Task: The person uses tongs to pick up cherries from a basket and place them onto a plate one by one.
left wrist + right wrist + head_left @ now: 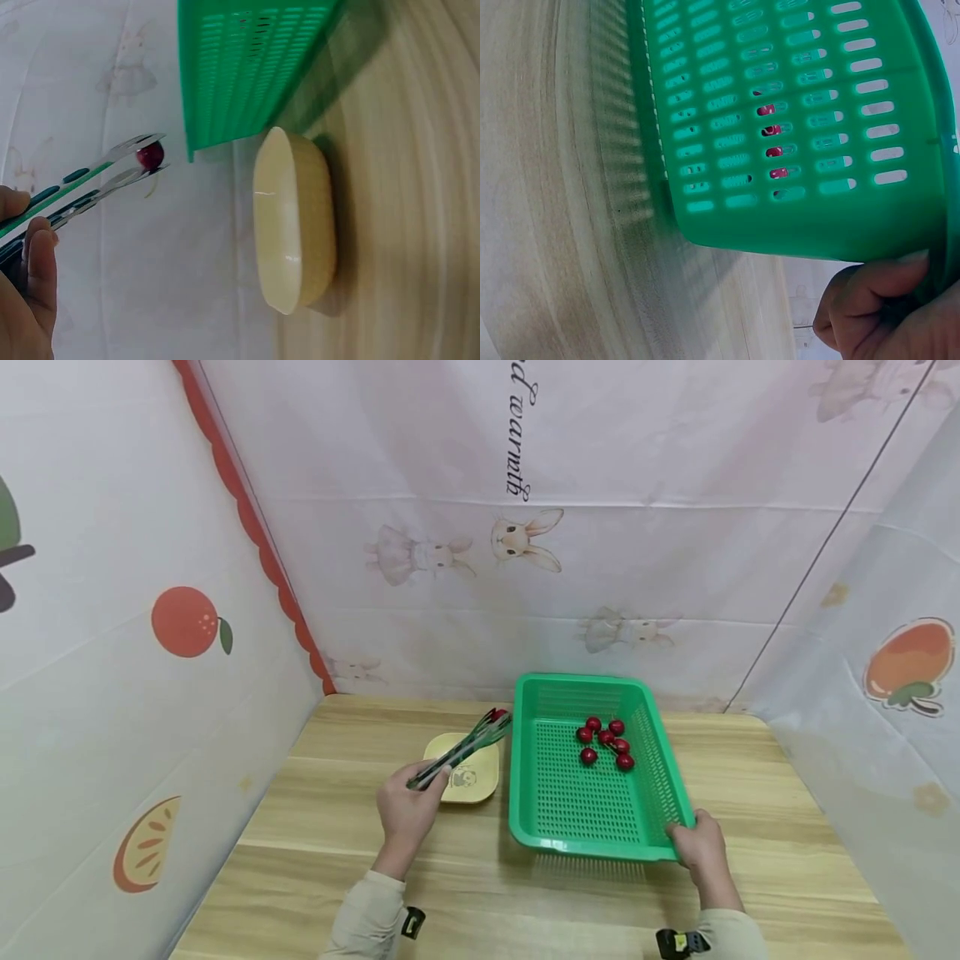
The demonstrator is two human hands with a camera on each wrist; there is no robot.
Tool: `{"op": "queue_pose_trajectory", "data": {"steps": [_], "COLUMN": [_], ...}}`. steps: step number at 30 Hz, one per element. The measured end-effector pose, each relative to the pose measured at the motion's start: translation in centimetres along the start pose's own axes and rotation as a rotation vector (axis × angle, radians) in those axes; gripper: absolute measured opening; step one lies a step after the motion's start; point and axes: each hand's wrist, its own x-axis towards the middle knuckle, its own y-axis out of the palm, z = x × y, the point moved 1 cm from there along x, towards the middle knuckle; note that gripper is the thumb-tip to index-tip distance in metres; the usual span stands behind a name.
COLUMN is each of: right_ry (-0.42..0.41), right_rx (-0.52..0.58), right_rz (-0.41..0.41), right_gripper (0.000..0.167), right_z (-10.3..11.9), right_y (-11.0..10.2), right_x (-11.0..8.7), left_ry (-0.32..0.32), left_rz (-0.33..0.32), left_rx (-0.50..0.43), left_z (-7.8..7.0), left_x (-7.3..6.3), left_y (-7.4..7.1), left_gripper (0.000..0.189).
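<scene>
My left hand (pixel 408 806) grips a pair of green-and-metal tongs (pixel 467 747), pinched between thumb and fingers. Between the tong tips sits one dark red cherry (pixel 150 156), its stem hanging down. The tongs pass above a pale yellow bowl (pixel 483 785) with a small printed figure on its inside. My right hand (pixel 701 845) holds the near right corner of a green perforated basket (pixel 577 814), thumb over the rim. Several cherries (pixel 606 738) lie together in the basket's far right part. In the left wrist view the held cherry hangs near the basket's rim.
The wooden table (pixel 345 827) carries the bowl just left of the basket. A printed cloth (pixel 450 460) stands behind the table, with fruit-patterned cloths at the left (pixel 90 710) and right (pixel 885 760) sides.
</scene>
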Motion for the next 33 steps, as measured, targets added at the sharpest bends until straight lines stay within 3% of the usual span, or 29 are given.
{"op": "queue_pose_trajectory", "data": {"steps": [5, 10, 16, 33], "right_ry": [0.002, 0.004, 0.001, 0.002], "right_rx": [0.014, 0.012, 0.014, 0.015], "right_rz": [-0.001, 0.007, 0.018, 0.034], "right_gripper": [0.039, 0.038, 0.039, 0.04], "right_z": [-0.2, -0.2, -0.1, -0.4], "right_y": [0.1, 0.0, -0.1, -0.2], "right_x": [0.2, 0.2, 0.2, 0.4], "left_ry": [0.075, 0.111, 0.161, 0.134], "left_rz": [-0.015, -0.021, -0.034, -0.064], "left_rx": [-0.008, -0.008, 0.057, 0.213], "left_z": [1.5, 2.5, 3.7, 6.5], "left_x": [-0.5, -0.8, -0.9, -1.0], "left_y": [-0.4, -0.8, -0.9, -2.8], "left_gripper": [0.016, 0.017, 0.018, 0.02]}}
